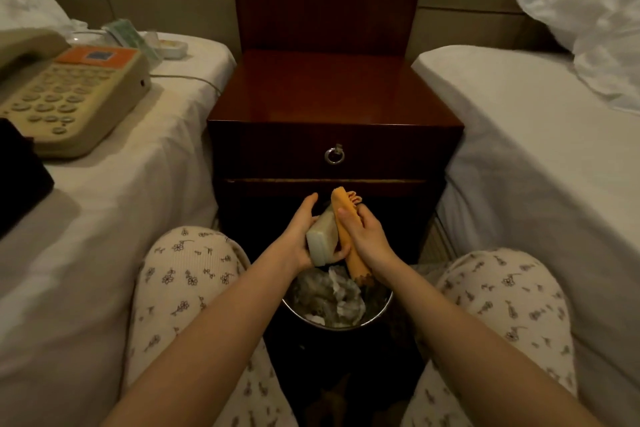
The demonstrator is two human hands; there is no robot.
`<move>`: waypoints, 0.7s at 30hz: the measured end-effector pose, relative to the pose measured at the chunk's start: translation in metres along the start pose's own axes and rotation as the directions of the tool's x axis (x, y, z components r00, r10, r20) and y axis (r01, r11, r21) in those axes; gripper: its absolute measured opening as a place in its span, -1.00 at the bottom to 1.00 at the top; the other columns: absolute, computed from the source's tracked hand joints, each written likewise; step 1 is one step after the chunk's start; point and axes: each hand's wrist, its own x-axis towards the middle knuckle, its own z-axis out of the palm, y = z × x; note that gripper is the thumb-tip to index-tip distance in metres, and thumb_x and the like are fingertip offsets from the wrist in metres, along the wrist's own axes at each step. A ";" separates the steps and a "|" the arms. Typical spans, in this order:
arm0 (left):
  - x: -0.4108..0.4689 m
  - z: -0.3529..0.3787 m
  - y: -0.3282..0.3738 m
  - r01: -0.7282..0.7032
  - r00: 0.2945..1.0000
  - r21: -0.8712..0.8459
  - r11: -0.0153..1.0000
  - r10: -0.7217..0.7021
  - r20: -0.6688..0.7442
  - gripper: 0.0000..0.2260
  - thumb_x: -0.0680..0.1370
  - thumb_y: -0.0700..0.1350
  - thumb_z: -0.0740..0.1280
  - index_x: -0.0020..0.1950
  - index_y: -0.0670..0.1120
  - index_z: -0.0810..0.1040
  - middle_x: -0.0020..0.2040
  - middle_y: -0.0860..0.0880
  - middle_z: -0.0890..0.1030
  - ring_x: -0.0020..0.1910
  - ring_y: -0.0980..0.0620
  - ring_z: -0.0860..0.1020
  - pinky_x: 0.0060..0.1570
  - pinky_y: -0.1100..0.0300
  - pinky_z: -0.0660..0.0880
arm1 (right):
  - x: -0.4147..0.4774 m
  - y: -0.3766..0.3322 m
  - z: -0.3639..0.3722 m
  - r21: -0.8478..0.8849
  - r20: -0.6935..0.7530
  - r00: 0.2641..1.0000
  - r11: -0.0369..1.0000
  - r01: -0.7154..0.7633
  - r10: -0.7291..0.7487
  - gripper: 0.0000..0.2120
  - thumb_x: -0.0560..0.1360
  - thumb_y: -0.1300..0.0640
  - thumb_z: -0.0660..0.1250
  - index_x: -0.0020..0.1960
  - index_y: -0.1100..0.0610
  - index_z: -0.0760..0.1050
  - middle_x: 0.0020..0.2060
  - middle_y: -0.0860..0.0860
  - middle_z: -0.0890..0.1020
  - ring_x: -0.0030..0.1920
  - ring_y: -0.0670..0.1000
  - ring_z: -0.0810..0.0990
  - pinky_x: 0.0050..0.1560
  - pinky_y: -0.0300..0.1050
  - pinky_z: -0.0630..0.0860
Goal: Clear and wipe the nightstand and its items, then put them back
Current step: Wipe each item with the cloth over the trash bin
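Far left: black boxy object (20, 180) sits at the edge of the left bed's white sheet (121, 201), touching the near corner of a beige push-button telephone with an orange label (72, 104). Handset is on the cradle and the cord trails toward the nightstand. Behind the phone, near the headboard: a green-patterned packet (133, 36) and just beside it a small pale tray (173, 47). Can't tell what's in the tray.

Centre: dark red-brown wooden nightstand (329, 94) stands between the two beds, glossy top. Its drawer is closed, with a metal ring pull (334, 155) hanging at the middle.

The person sits facing it, knees in cream floral-print trousers (187, 274), both forearms bare. Hands meet low in front of the nightstand, below the drawer and above a round metal wastebasket (381, 312) full of crumpled paper and wrap.

Left hand (299, 236): cradles a pale cream rectangular box (323, 241) from below, fingers curled round its underside, thumb sticking up free.

Right hand (369, 236): grasps a folded orange cloth (346, 218), thumb laid across it, pressing the cloth against the right face of the box. One end of the cloth pokes up past the fingers, the other hangs toward the wastebasket.

Right: second bed with white sheet (536, 149), crumpled white pillow (588, 21) at its head.
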 end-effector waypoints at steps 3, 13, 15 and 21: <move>0.002 0.001 -0.004 0.045 0.999 0.127 0.991 -0.041 -0.033 -0.61 0.60 0.18 0.08 -0.10 -0.11 0.50 -0.25 -0.09 0.51 -0.30 -0.01 0.50 -0.45 0.26 0.51 | 0.003 0.004 -0.005 -0.166 0.011 1.000 0.986 0.000 0.002 -0.75 0.58 0.01 0.20 0.21 0.08 0.43 0.02 0.01 0.56 0.03 0.00 0.54 0.04 -0.10 0.45; 0.016 0.001 -0.015 -0.010 0.987 0.521 0.853 0.092 -0.133 -0.66 0.65 0.08 -0.01 0.16 -0.11 0.42 -0.25 -0.10 0.41 -0.36 0.00 0.40 -0.43 0.17 0.35 | 0.005 0.010 -0.007 -0.339 -0.049 0.997 0.940 0.039 -0.059 -0.80 0.59 0.07 0.19 0.17 0.10 0.43 -0.12 -0.09 0.49 -0.12 -0.10 0.47 -0.20 -0.23 0.34; 0.016 0.002 -0.017 0.003 0.990 0.559 0.829 0.077 -0.119 -0.65 0.65 0.08 0.04 0.32 -0.10 0.35 -0.20 -0.11 0.41 -0.34 0.01 0.40 -0.43 0.18 0.36 | 0.009 0.013 -0.016 -0.314 -0.193 0.981 0.948 -0.055 -0.007 -0.84 0.59 0.07 0.18 0.11 0.11 0.44 -0.22 -0.09 0.47 -0.18 -0.06 0.46 -0.28 -0.20 0.31; 0.018 -0.006 -0.022 -0.048 0.999 0.654 0.755 0.041 0.026 -0.69 0.61 0.07 0.15 0.25 -0.09 0.38 -0.21 -0.06 0.40 -0.35 0.06 0.38 -0.43 0.22 0.34 | 0.011 0.013 -0.015 -0.400 -0.088 0.996 0.916 -0.026 -0.010 -0.81 0.57 0.07 0.21 0.14 0.09 0.48 -0.18 -0.09 0.51 -0.15 -0.07 0.48 -0.22 -0.21 0.35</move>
